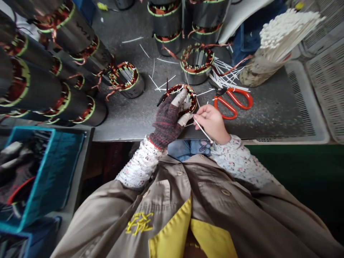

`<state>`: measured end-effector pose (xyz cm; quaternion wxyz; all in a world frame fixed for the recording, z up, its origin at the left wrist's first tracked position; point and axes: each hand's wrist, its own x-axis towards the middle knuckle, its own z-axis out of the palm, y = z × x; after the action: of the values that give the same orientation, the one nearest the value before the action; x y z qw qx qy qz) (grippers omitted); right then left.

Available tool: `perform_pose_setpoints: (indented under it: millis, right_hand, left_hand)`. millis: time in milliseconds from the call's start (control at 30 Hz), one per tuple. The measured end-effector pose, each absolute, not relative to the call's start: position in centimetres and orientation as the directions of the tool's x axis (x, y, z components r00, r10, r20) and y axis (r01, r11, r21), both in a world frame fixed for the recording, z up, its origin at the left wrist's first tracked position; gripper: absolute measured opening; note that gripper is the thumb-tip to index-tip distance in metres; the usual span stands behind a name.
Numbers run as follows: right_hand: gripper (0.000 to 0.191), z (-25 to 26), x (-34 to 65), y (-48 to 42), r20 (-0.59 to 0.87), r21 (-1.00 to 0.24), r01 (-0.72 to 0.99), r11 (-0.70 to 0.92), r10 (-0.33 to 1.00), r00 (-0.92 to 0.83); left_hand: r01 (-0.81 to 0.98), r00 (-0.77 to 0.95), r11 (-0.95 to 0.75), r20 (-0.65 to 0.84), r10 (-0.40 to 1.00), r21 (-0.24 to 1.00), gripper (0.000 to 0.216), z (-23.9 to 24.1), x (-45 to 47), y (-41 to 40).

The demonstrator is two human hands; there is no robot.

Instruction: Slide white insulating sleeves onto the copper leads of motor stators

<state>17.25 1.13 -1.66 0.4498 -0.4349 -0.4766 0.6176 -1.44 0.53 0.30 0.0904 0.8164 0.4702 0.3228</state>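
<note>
A motor stator (194,96) with copper windings and a pale green rim sits in front of me on the bench, partly hidden under my left hand. My left hand (170,116), in a dark knitted glove with white-covered fingers, grips its top, thumb at the near side and fingers across the ring. Bare and just right of the stator, my right hand (211,122) pinches a thin white cable tie (202,130) that slants down towards me. Other white ties stick out from the windings. Red-handled scissors (233,102) lie to the right of my right hand.
More stators (197,64) stand behind and to the left (129,84), with stacked ones (80,39) at far left. White tie offcuts (225,73) litter the bench. A container of white ties (255,68) stands right, beside plastic baskets (321,118). A teal bin (64,161) sits lower left.
</note>
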Motion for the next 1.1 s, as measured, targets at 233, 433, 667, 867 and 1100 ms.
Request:
perform_pose_setpoints:
  millis: [233, 433, 667, 867, 1100]
  right_hand:
    - [0.045, -1.2, 17.3, 0.0, -0.172, -0.969, -0.126, -0.211, 0.949, -0.263]
    - [0.048, -1.8, 16.1, 1.4, -0.015, -0.983, -0.173, -0.057, 0.972, -0.234]
    - [0.051, 0.3, 17.5, -0.6, 0.176, -0.981, 0.046, 0.186, 0.969, -0.175]
    - [0.051, 0.6, 17.5, 0.0, 0.370, -0.803, 0.440, 0.402, 0.915, -0.162]
    - [0.046, 0.4, 17.6, 1.3, 0.355, -0.809, 0.444, 0.384, 0.923, -0.151]
  left_hand:
    - [0.468, 0.224, -0.545, 0.503, 0.835, 0.696, 0.057, -0.7, -1.2, 0.9]
    - [0.459, 0.177, -0.547, 0.531, 0.829, 0.700, 0.049, -0.5, -1.0, 0.9]
    - [0.555, 0.194, -0.591, 0.600, 0.776, 0.585, 0.016, 0.7, -0.9, 0.9]
    - [0.545, 0.200, -0.622, 0.634, 0.747, 0.562, 0.011, 0.8, -0.9, 0.9]
    - [0.564, 0.233, -0.659, 0.670, 0.705, 0.497, 0.016, 0.5, -1.0, 0.9]
